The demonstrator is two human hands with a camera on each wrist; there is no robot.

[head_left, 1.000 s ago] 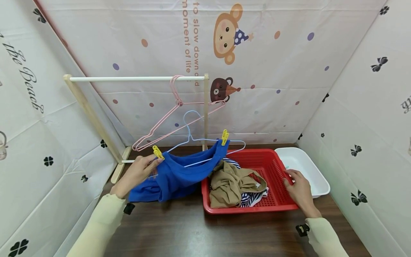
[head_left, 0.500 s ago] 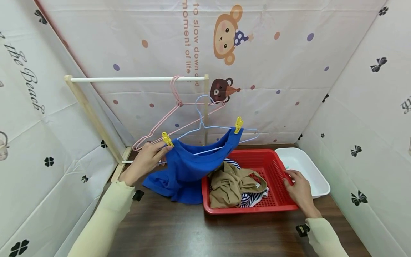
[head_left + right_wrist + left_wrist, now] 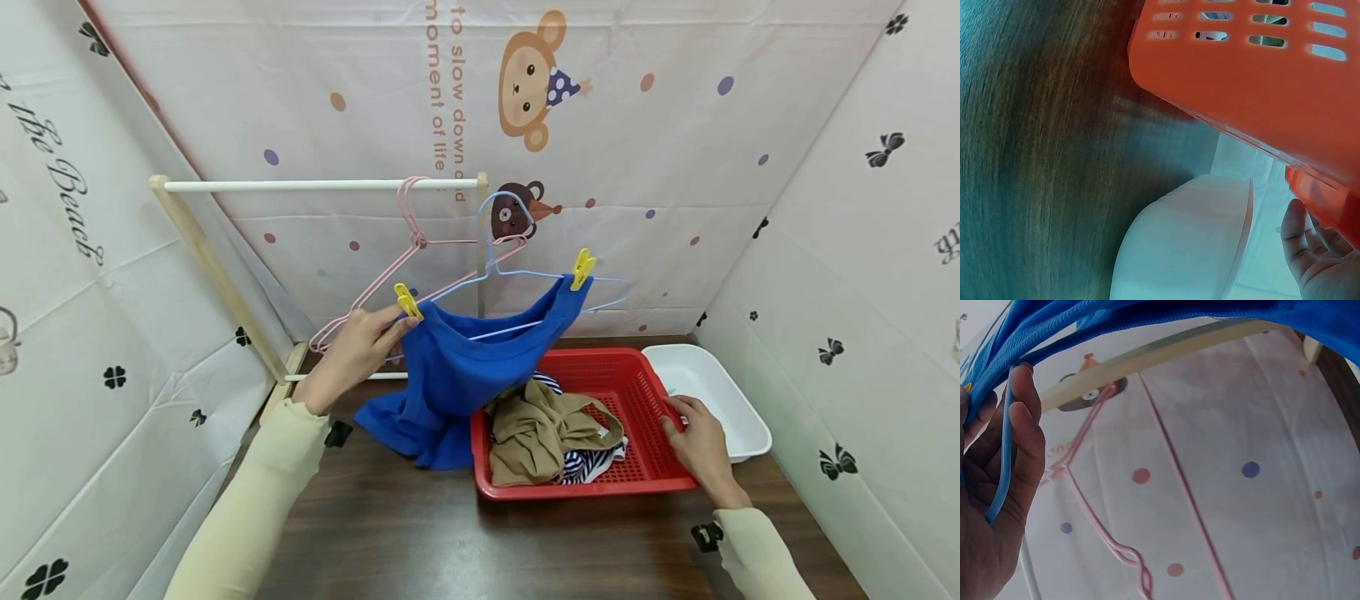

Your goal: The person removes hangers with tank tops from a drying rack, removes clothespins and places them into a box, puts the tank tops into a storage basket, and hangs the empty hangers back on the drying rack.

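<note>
A blue garment (image 3: 480,367) hangs from a light blue hanger (image 3: 491,267), its upper edge pinned by two yellow clothespins (image 3: 582,269). My left hand (image 3: 352,354) grips the hanger's left end with the cloth, close beside the left clothespin (image 3: 408,302). In the left wrist view the hanger's wire (image 3: 1005,456) runs through the curled fingers. The garment's lower part reaches down to the table by the red basket (image 3: 585,492). My right hand (image 3: 701,446) holds the right rim of that basket, fingers over the edge.
A rack's white bar (image 3: 300,185) carries pink hangers (image 3: 375,283) behind the blue one. Tan cloth (image 3: 532,433) and striped cloth (image 3: 581,467) lie in the basket. A white tub (image 3: 738,408) stands to its right. Printed sheets (image 3: 645,167) wall the table.
My left hand has lifted the hanger and the garment up and to the right, so the hook stands before the rack's right post. The right hand and basket have stayed put.
</note>
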